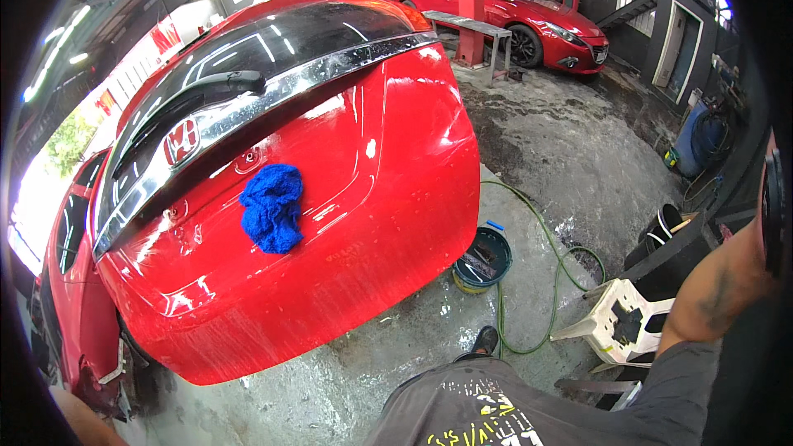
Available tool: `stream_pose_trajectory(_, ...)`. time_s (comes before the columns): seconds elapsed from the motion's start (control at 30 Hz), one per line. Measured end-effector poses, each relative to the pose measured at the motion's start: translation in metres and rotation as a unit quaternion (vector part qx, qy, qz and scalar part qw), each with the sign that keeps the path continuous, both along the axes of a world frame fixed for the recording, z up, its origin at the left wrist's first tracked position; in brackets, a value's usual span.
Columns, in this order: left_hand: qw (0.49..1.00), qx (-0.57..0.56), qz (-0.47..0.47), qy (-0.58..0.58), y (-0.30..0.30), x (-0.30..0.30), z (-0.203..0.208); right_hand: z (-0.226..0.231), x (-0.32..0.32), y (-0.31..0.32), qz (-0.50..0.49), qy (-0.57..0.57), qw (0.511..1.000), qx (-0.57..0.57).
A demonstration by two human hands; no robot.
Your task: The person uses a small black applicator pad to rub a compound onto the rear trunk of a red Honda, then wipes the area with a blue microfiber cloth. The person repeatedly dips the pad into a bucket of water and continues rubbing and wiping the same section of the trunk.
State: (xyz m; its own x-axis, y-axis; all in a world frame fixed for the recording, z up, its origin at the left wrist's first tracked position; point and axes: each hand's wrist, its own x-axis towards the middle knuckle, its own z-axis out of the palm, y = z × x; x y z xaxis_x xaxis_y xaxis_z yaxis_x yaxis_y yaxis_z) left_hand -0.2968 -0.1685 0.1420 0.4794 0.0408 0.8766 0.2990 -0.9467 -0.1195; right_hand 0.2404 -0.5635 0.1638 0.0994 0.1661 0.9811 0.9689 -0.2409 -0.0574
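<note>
A crumpled blue microfibre cloth [273,208] lies on the red tailgate [388,223] of a car, with neither hand on it. Wet streaks and pale marks show on the red paint. Above the cloth run a chrome trim strip [289,83] and a black rear wiper [198,91]. My right forearm [719,293] is raised at the right edge, a dark band near its upper end; the hand itself is out of the picture. Only a piece of my left arm [83,421] shows in the lower left corner, its hand out of sight.
A dark bucket [483,258] stands on the wet floor beside the tailgate. A green hose [555,281] loops toward a white plastic stool [615,322]. Farther off are a grey bench [467,23], a red post [471,0] and another red car [529,12].
</note>
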Motion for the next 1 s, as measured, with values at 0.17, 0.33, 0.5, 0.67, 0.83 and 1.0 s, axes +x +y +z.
stream_pose_trajectory(0.17, 1.0, 0.01, 0.018, 0.002, -0.005, 0.002, -0.002, -0.016, 0.045, 0.014, -0.092, 0.035, 0.993, -0.057)
stream_pose_trajectory(0.33, 1.0, 0.015, 0.022, 0.001, -0.008, 0.004, -0.008, -0.03, 0.044, 0.008, -0.098, 0.043, 0.992, -0.061)
stream_pose_trajectory(0.5, 1.0, 0.007, 0.025, 0.0, -0.007, 0.006, -0.004, -0.024, 0.05, 0.008, -0.101, 0.054, 0.991, -0.063)
stream_pose_trajectory(0.67, 0.999, 0.02, 0.029, -0.006, -0.008, 0.009, -0.006, -0.02, 0.053, 0.006, -0.104, 0.052, 0.992, -0.059)
stream_pose_trajectory(0.83, 0.999, 0.012, 0.025, -0.02, -0.003, 0.01, -0.015, -0.021, 0.05, 0.009, -0.101, 0.048, 0.991, -0.068)
stream_pose_trajectory(1.0, 0.999, 0.001, 0.032, -0.018, 0.001, 0.005, -0.009, -0.008, 0.059, 0.02, -0.093, 0.049, 0.992, -0.07)
